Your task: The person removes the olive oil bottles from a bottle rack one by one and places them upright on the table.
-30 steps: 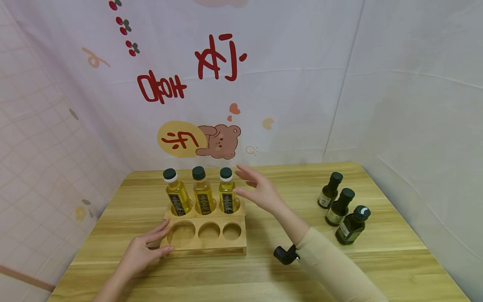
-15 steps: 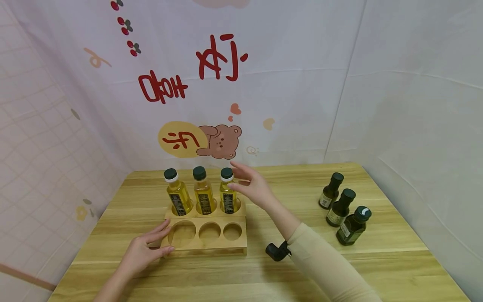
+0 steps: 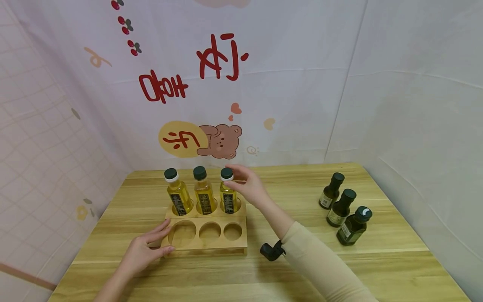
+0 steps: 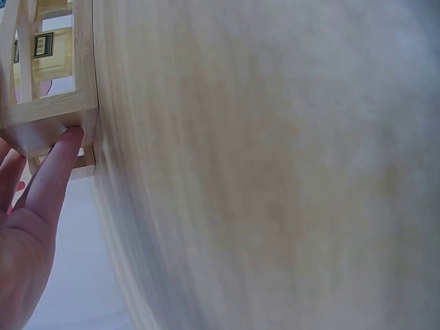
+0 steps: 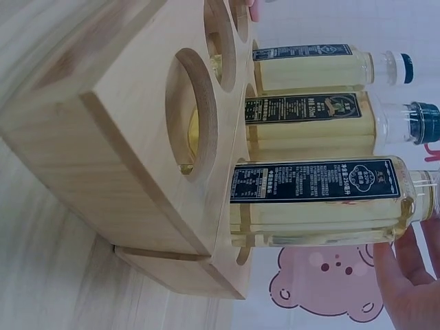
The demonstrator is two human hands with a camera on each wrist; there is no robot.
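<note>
A wooden rack (image 3: 211, 244) with two rows of round holes stands mid-table. Its back row holds three yellow oil bottles with dark green caps; the front holes hold nothing. My right hand (image 3: 235, 176) has thumb and fingers curled round the neck and cap of the right yellow bottle (image 3: 228, 200), which stands in its hole. The right wrist view shows that bottle (image 5: 316, 199) lying across the frame, fingertips (image 5: 405, 275) by its shoulder. My left hand (image 3: 145, 251) lies with straight fingers against the rack's front left corner; a fingertip (image 4: 65, 148) touches the rack (image 4: 48, 113).
Three dark green bottles (image 3: 341, 207) stand in a line near the table's right edge. White printed cloth walls close in the back and both sides. Bare wooden tabletop (image 3: 286, 197) lies between the rack and the dark bottles.
My right hand moved left from beside the rack and closed on the top of the right yellow bottle. The left hand and rack stayed put.
</note>
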